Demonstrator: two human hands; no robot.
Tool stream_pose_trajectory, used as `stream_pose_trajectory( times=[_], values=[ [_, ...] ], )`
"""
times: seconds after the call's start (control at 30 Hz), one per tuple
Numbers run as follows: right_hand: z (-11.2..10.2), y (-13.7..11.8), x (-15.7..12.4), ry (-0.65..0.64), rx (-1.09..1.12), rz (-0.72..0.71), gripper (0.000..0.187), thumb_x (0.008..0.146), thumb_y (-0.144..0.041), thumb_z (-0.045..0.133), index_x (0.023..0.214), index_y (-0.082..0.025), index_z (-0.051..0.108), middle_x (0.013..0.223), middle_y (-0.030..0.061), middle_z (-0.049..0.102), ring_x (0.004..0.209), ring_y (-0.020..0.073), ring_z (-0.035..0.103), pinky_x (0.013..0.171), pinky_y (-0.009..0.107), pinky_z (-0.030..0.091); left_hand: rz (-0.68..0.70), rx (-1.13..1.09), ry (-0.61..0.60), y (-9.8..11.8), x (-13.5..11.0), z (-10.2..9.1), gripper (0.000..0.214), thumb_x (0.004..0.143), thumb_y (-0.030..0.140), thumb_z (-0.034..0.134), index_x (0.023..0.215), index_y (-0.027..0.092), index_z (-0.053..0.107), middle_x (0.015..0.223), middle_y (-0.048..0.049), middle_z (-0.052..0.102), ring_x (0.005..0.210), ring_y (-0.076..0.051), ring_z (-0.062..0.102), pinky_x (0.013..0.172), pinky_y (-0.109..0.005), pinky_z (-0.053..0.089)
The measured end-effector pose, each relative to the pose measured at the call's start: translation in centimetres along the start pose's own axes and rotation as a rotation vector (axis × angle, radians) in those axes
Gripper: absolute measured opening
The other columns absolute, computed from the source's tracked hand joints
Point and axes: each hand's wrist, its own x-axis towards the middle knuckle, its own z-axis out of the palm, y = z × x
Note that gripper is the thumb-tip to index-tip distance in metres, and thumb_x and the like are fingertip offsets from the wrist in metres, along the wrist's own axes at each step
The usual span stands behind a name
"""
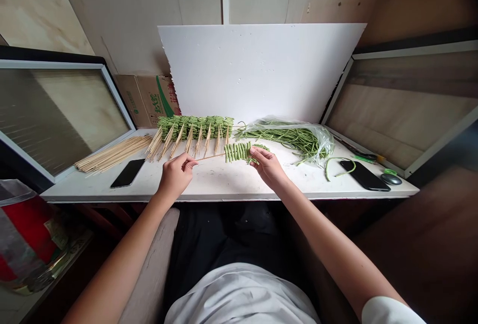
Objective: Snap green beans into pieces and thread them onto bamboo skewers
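Skewer of thin bamboo, folded green beans threaded.
My left hand pinches it; right hand grips the beans.

Black phone on desk left; second phone right; cardboard box, white board behind.

Skewer end hidden in left hand grip, carton partly behind board

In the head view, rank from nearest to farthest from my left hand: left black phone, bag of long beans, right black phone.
1. left black phone, just left of the left hand.
2. bag of long beans, back right.
3. right black phone, far right.
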Motion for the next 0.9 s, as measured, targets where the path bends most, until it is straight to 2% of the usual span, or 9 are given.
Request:
stream_pose_trajectory(
  times=[0.1, 0.23, 0.4, 0.67, 0.8, 0.9],
  values=[
    [0.1, 0.1, 0.0, -0.015, 0.010, 0.009, 0.041, 0.060, -0.044, 0.101, 0.089, -0.024, 0.080, 0.097, 0.0031, 0.074, 0.090, 0.0179, 0.064, 0.071, 0.029, 0.049, -0.025, -0.003, -0.015, 0.0, 0.0, 0.0, 0.017, 0.095, 0.025, 0.063, 0.081, 0.021, 0.072, 0.071, -0.0007, 0.072, 0.064, -0.017, 0.066, 0.067, -0.028, 0.048],
    [-0.3, 1.0, 0.3, 0.048, -0.057, 0.014, 0.044, 0.061, -0.042, 0.101, 0.097, -0.025, 0.081, 0.104, 0.0041, 0.077, 0.096, 0.0198, 0.067, 0.072, 0.029, 0.048, -0.016, 0.024, -0.036, -0.2, -0.1, 0.0, 0.017, 0.095, 0.025, 0.063, 0.081, 0.022, 0.072, 0.072, -0.0010, 0.073, 0.063, -0.017, 0.065, 0.067, -0.029, 0.047],
    [-0.7, 1.2, 0.5, 0.056, -0.176, -0.071, 0.056, 0.065, -0.045, 0.097, 0.113, -0.023, 0.080, 0.091, 0.0039, 0.079, 0.090, 0.0212, 0.068, 0.074, 0.032, 0.048, -0.021, 0.043, -0.056, -0.5, -0.2, 0.1, 0.018, 0.095, 0.026, 0.061, 0.082, 0.022, 0.072, 0.074, -0.0019, 0.074, 0.065, -0.018, 0.066, 0.066, -0.029, 0.047],
    [-1.1, 0.5, 0.6, 0.084, -0.160, -0.088, 0.067, 0.062, -0.044, 0.100, 0.120, -0.021, 0.074, 0.090, 0.0039, 0.080, 0.085, 0.0201, 0.070, 0.077, 0.033, 0.052, 0.007, 0.007, -0.079, -0.6, -0.3, 0.5, 0.017, 0.097, 0.025, 0.062, 0.086, 0.022, 0.073, 0.083, -0.0038, 0.078, 0.073, -0.020, 0.070, 0.070, -0.030, 0.050],
    [-1.9, -0.4, 1.1, 0.145, -0.172, -0.111, 0.070, 0.059, -0.045, 0.101, 0.119, -0.021, 0.074, 0.090, 0.0046, 0.081, 0.089, 0.0223, 0.072, 0.076, 0.033, 0.052, 0.042, -0.024, -0.106, -0.9, -0.1, 0.6, 0.017, 0.099, 0.025, 0.062, 0.091, 0.021, 0.076, 0.088, -0.0051, 0.077, 0.074, -0.019, 0.068, 0.072, -0.031, 0.052],
    [-2.6, -1.1, 1.4, 0.142, -0.215, -0.135, 0.070, 0.059, -0.046, 0.101, 0.117, -0.020, 0.073, 0.090, 0.0050, 0.081, 0.090, 0.0229, 0.072, 0.074, 0.033, 0.051, 0.087, -0.024, -0.170, -0.9, 0.0, 0.6, 0.019, 0.101, 0.025, 0.060, 0.094, 0.021, 0.077, 0.093, -0.0075, 0.077, 0.084, -0.022, 0.070, 0.080, -0.034, 0.054]
  ],
)
